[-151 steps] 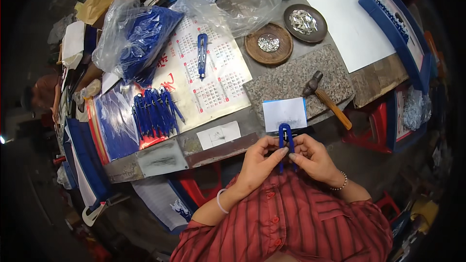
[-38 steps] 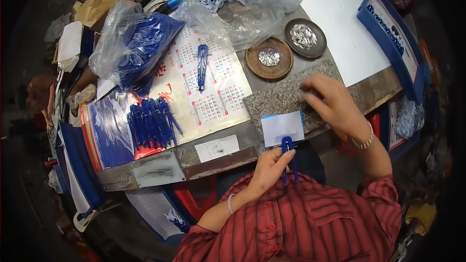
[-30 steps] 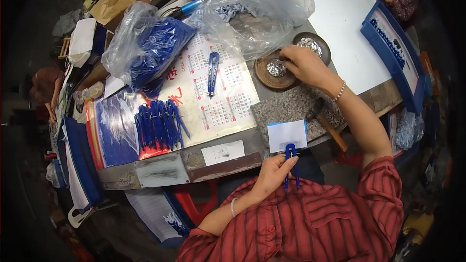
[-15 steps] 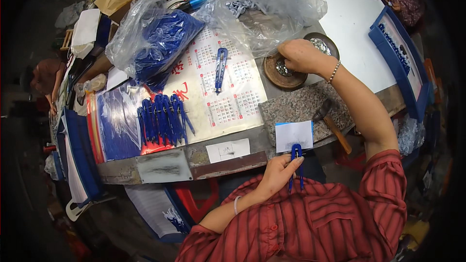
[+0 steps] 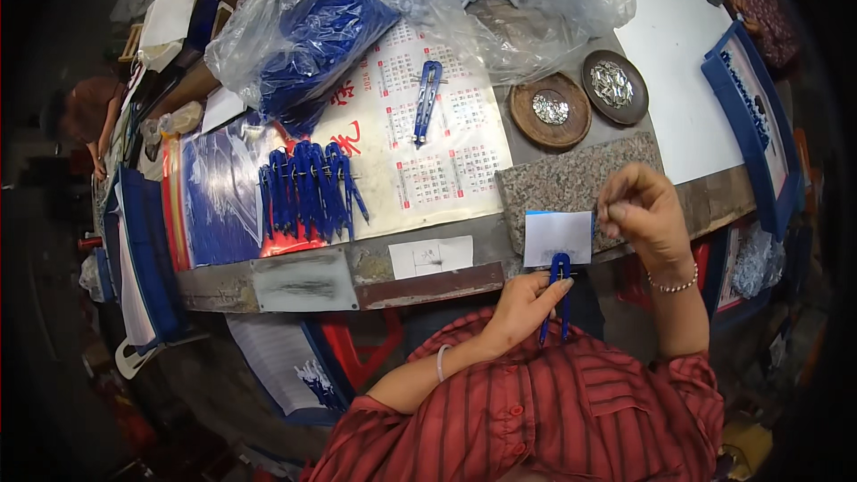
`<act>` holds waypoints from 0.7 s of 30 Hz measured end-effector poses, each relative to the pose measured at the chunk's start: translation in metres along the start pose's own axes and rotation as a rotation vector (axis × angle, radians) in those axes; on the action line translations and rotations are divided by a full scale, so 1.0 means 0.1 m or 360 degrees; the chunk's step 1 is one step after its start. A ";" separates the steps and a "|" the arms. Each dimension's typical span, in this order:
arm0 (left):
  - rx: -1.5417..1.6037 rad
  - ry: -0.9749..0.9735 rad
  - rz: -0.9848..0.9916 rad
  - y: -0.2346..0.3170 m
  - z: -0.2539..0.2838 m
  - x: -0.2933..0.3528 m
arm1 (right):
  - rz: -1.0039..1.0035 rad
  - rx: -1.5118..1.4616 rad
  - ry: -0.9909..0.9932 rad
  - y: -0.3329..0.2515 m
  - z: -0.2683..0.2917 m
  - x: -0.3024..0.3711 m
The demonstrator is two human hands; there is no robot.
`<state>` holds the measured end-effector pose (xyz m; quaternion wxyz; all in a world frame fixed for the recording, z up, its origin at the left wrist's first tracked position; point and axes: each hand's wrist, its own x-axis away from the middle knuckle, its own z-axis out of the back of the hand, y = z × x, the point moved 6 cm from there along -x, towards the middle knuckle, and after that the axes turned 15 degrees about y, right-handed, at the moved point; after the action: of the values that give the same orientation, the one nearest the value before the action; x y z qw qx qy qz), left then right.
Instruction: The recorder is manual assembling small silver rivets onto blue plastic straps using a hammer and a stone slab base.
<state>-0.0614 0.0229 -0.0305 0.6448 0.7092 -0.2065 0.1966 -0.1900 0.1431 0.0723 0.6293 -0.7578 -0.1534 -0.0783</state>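
Observation:
My left hand pinches a blue two-legged drawing compass by its upper part, at the table's front edge. Both of its legs point down toward my shirt. Just beyond its rounded top, a small white paper pad lies on a speckled stone slab. My right hand hovers to the right of the pad, thumb and fingers pinched together. Whatever sits between those fingertips is too small to make out. Behind the slab are a wooden bowl and a dark dish, each holding small shiny metal parts.
Several blue compasses lie bunched at the left, and a single one rests on the printed calendar sheet. Clear bags of blue parts stand at the back. Blue trays flank both sides. Another person is at far left.
My right hand has left the wooden bowl and come back toward me, beside the paper pad. The left hand keeps its hold on the compass. The whole view has shifted slightly.

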 end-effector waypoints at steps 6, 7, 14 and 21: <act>0.0030 0.0029 0.0001 -0.04 -0.02 0.00 | -0.0306 -0.0504 -0.0059 0.37 0.10 0.27; 0.0035 0.0078 -0.0018 -0.04 -0.01 0.01 | -0.0302 -0.0501 -0.0048 0.40 0.12 0.29; -0.0026 0.0068 -0.0024 -0.14 0.00 -0.01 | -0.0618 -0.0799 -0.0197 0.61 0.08 0.40; -0.0030 -0.0022 0.0030 -0.14 -0.01 -0.01 | -0.0688 -0.0807 -0.0195 0.66 0.10 0.45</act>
<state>-0.0544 0.0254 -0.0422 0.6481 0.7025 -0.2195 0.1958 -0.1264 0.1486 0.0230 0.3792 -0.8435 -0.3237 -0.1998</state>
